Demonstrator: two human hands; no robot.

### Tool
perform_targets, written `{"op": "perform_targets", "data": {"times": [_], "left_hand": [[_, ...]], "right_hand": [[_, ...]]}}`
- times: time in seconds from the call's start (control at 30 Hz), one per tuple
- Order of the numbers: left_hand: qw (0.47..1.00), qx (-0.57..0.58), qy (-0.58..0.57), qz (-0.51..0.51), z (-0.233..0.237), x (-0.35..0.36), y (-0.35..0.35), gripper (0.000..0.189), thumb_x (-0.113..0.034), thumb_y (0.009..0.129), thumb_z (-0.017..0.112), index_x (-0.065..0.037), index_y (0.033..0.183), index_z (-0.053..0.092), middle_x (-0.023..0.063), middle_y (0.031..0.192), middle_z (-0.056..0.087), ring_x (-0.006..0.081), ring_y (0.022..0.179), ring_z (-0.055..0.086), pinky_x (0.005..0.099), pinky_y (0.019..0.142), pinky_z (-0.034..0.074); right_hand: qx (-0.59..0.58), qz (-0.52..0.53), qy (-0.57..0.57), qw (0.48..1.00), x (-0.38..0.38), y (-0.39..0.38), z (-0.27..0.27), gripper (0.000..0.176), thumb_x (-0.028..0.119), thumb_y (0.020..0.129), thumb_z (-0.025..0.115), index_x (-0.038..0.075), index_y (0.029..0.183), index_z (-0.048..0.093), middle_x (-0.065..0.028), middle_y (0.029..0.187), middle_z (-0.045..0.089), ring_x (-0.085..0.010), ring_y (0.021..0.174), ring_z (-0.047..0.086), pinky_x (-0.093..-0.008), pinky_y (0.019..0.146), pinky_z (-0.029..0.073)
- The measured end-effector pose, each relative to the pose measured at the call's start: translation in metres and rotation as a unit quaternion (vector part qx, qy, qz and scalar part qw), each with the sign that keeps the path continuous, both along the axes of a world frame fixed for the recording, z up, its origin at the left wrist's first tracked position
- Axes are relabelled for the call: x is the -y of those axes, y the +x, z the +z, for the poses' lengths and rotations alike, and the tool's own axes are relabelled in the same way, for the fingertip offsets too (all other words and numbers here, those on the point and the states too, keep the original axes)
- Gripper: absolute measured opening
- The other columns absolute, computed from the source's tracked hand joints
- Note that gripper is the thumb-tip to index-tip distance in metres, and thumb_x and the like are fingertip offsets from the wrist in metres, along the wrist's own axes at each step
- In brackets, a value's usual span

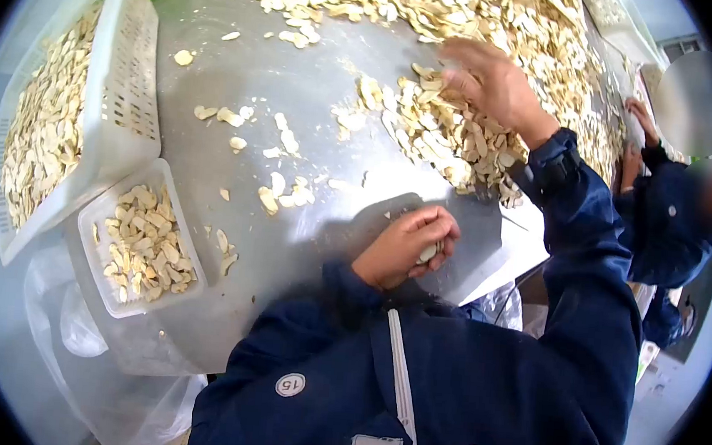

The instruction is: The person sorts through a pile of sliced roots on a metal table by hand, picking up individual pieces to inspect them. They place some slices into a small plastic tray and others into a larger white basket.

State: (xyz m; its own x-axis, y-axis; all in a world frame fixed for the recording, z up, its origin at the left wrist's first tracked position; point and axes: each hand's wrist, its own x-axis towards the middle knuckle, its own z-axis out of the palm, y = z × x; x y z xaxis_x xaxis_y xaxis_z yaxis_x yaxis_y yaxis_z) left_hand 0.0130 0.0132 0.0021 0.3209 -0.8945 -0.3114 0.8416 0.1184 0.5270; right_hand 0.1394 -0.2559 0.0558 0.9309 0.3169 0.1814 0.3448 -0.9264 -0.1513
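My left hand (414, 244) is closed in front of my chest, just above the near part of the metal table. Pale dried slices (429, 252) show between its curled fingers. Farther out, my right hand (500, 87) hovers over the near edge of a slice pile (455, 138). Its fingers are stretched out and slightly blurred, and no slice shows in them. The slices are thin, flat, cream to yellowish, some round and some long. What lies under the right palm is hidden.
A large white perforated crate (126, 62) full of slices stands at the left. Beside it sits a small white tray (192, 281) holding more slices. Loose slices dot the metal table (203, 35). A co-worker in a blue sleeve (674, 214) works at the right.
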Motion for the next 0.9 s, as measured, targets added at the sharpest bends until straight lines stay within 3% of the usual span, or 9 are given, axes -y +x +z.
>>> {"op": "perform_targets", "data": {"times": [0.1,0.13,0.23,0.4,0.43,0.53,0.67,0.77,0.9], "left_hand": [[1.0,0.026,-0.003,0.007,0.002,0.001,-0.002,0.026,-0.03,0.114,0.047,-0.008,0.109,0.062,0.0028,0.089,0.062,0.0067,0.065,0.054,0.0194,0.046,0.033],[1.0,0.029,-0.001,0.008,0.002,0.001,-0.003,0.027,-0.03,0.114,0.047,-0.008,0.109,0.062,0.0026,0.089,0.062,0.0066,0.065,0.054,0.0194,0.046,0.033],[0.999,0.04,0.004,0.011,0.003,0.0,-0.003,0.026,-0.03,0.113,0.048,-0.009,0.107,0.062,0.0018,0.091,0.061,0.0067,0.067,0.053,0.0191,0.046,0.033],[0.997,0.071,0.016,0.02,0.012,-0.002,-0.004,0.026,-0.029,0.113,0.047,-0.007,0.107,0.06,0.0025,0.091,0.058,0.0074,0.069,0.051,0.0185,0.046,0.031],[0.997,0.078,0.015,0.023,0.012,-0.002,-0.006,0.027,-0.029,0.113,0.047,-0.007,0.107,0.06,0.0026,0.092,0.058,0.0074,0.069,0.051,0.0184,0.046,0.031],[0.997,0.08,0.007,0.012,0.009,-0.001,-0.007,0.027,-0.03,0.114,0.046,-0.007,0.108,0.06,0.0027,0.092,0.057,0.0074,0.069,0.051,0.0183,0.047,0.03],[0.996,0.085,0.004,0.01,0.005,-0.002,-0.009,0.026,-0.03,0.113,0.048,-0.007,0.108,0.06,0.003,0.092,0.057,0.008,0.069,0.051,0.0181,0.047,0.03],[0.997,0.077,0.006,0.011,0.005,-0.001,-0.012,0.024,-0.028,0.113,0.049,-0.007,0.109,0.06,0.0035,0.092,0.058,0.0085,0.068,0.051,0.0182,0.047,0.03],[0.995,0.095,-0.008,-0.025,0.006,-0.001,-0.013,0.023,-0.026,0.113,0.05,-0.006,0.109,0.061,0.0045,0.09,0.059,0.0088,0.067,0.052,0.0185,0.046,0.03]], "right_hand": [[0.113,-0.108,-0.055,0.986,0.044,0.002,-0.021,0.051,0.055,0.105,0.056,0.018,0.137,0.07,-0.0167,0.147,0.061,-0.0371,0.132,0.06,-0.0489,0.109,0.051],[0.101,-0.149,-0.059,0.982,0.051,0.0,-0.035,0.051,0.055,0.107,0.052,0.017,0.136,0.07,-0.0184,0.149,0.059,-0.0395,0.135,0.056,-0.0501,0.11,0.05],[0.004,-0.113,0.015,0.994,0.036,-0.024,-0.033,0.052,0.053,0.108,0.051,0.014,0.137,0.069,-0.0201,0.145,0.061,-0.04,0.136,0.056,-0.0496,0.111,0.049],[-0.097,-0.038,0.048,0.993,0.02,-0.08,-0.01,0.039,0.039,0.106,0.062,0.014,0.135,0.07,-0.017,0.148,0.059,-0.0376,0.123,0.065,-0.0436,0.103,0.053],[-0.119,-0.108,0.093,0.983,0.018,-0.094,-0.004,0.036,0.037,0.101,0.068,0.017,0.131,0.072,-0.0177,0.142,0.063,-0.0384,0.122,0.065,-0.0452,0.103,0.053],[0.034,-0.142,0.034,0.989,0.019,-0.128,-0.004,0.036,0.032,0.098,0.072,0.017,0.13,0.072,-0.0176,0.146,0.06,-0.0405,0.128,0.06,-0.048,0.106,0.05],[-0.003,-0.079,0.024,0.997,0.002,-0.181,-0.006,0.033,0.023,0.096,0.073,0.016,0.129,0.073,-0.0153,0.144,0.06,-0.037,0.13,0.058,-0.0497,0.109,0.048],[0.06,-0.181,-0.017,0.982,0.011,-0.199,-0.015,0.035,0.02,0.094,0.075,0.016,0.129,0.073,-0.0134,0.143,0.062,-0.0368,0.129,0.059,-0.0498,0.109,0.048],[0.122,-0.186,0.08,0.972,-0.017,-0.188,-0.01,0.027,0.01,0.089,0.076,0.013,0.116,0.078,-0.0095,0.121,0.072,-0.0331,0.112,0.066,-0.0422,0.096,0.055]]}}
